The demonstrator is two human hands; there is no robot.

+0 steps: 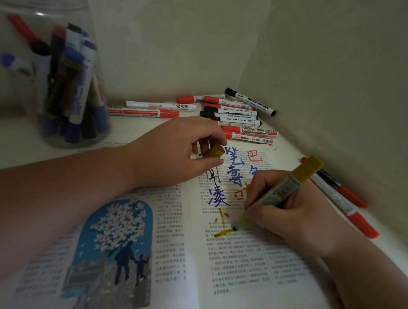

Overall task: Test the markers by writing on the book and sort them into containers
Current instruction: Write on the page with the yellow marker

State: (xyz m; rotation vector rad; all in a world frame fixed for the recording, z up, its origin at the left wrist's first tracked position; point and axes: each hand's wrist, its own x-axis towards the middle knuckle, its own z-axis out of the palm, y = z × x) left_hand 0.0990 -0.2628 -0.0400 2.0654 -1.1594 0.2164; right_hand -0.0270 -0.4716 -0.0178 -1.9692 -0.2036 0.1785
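The right hand (295, 213) had its grip clamped round a yellow marker (290, 180), tip touching the right page of the open book (172, 234). The left hand (173, 153) pinched the cap (214, 151). The marker looked light, stiff and smooth, best held mid-barrel.

**Writing with the yellow marker (287, 182)**

The yellow marker is gripped by the right hand (296, 210), its tip set on the right page of the book (240, 271). A yellow cap (214, 151) is pinched by the left hand (175, 153). Loose markers (234, 116) are piled at the far edge of the worktop (13, 143).
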